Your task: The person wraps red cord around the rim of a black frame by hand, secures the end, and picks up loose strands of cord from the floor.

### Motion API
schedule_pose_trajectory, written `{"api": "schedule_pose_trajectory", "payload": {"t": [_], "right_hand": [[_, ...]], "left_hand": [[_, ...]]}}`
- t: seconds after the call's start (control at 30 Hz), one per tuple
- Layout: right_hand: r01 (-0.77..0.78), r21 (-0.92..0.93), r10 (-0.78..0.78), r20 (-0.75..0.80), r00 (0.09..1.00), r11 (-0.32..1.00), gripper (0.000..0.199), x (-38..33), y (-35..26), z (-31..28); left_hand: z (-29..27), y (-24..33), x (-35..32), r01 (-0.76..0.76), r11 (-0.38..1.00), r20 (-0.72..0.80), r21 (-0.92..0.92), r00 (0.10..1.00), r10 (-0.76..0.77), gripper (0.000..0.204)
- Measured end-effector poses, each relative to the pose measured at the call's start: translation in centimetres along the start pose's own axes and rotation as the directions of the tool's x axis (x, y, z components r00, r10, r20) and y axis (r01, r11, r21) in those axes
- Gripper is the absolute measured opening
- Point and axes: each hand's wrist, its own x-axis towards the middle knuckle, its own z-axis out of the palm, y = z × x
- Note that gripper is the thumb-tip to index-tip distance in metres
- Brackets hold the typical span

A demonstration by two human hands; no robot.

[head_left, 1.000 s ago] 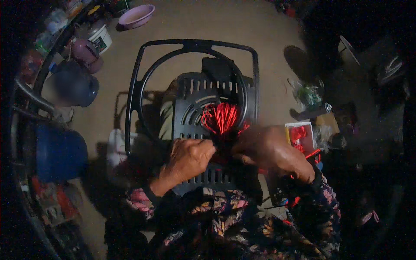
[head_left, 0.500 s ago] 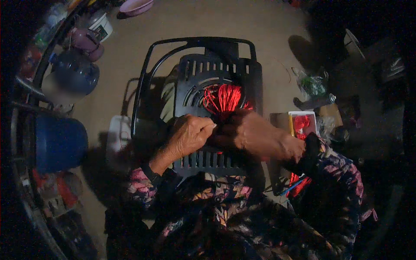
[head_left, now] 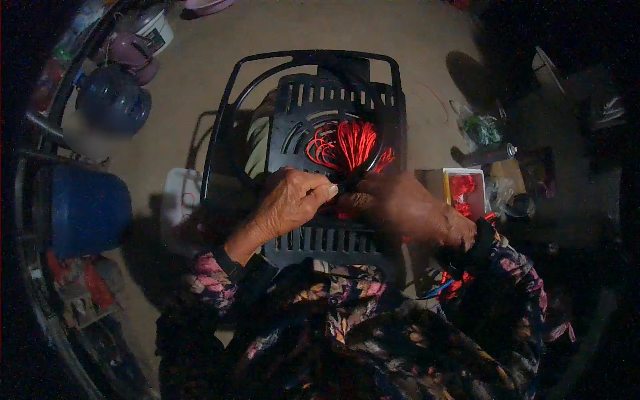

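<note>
Hands, two, both yours, forearms converging from the lower edge. Left hand [head_left: 293,200]: one, knuckles up, wrist angled inward, fingers curled closed, thumb laid along the forefinger; what it pinches is hidden. Right hand [head_left: 410,203]: one, reaching in from your right, back upward, motion-blurred; you cannot tell its grip. Red cord bundle [head_left: 357,143]: one, loops fanned away from you, just beyond both hands, over the black slotted panel [head_left: 320,247], one. White-rimmed box [head_left: 483,193]: one, red contents, at right. Blue tub [head_left: 91,210]: one, at left.
</note>
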Motion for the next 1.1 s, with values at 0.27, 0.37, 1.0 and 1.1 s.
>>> {"api": "schedule_pose_trajectory", "payload": {"t": [0.27,0.37,1.0,1.1], "right_hand": [[-0.055,0.081,0.059,-0.05,0.997,0.995,0.071,-0.1,-0.4,-0.6],[-0.104,0.123,0.125,-0.177,0.976,0.987,0.032,-0.2,-1.0,-0.3],[-0.038,0.748,0.4,-0.31,0.862,0.662,0.03,-0.1,-3.9,-3.8],[0.068,0.961,0.622,-0.227,0.749,0.268,0.036,-1.8,-5.7,-4.0]], "left_hand": [[-0.4,0.6,-0.1,-0.003,1.0,-0.003,-0.021,1.0,0.003,0.028],[-0.5,0.5,-0.2,0.012,0.999,0.031,0.043,0.999,-0.014,0.028],[1.6,-0.7,-0.9,-0.209,0.953,-0.12,0.219,0.964,0.238,0.014],[1.6,-0.9,-0.7,-0.394,0.818,-0.038,0.419,0.892,0.45,0.014]]}}
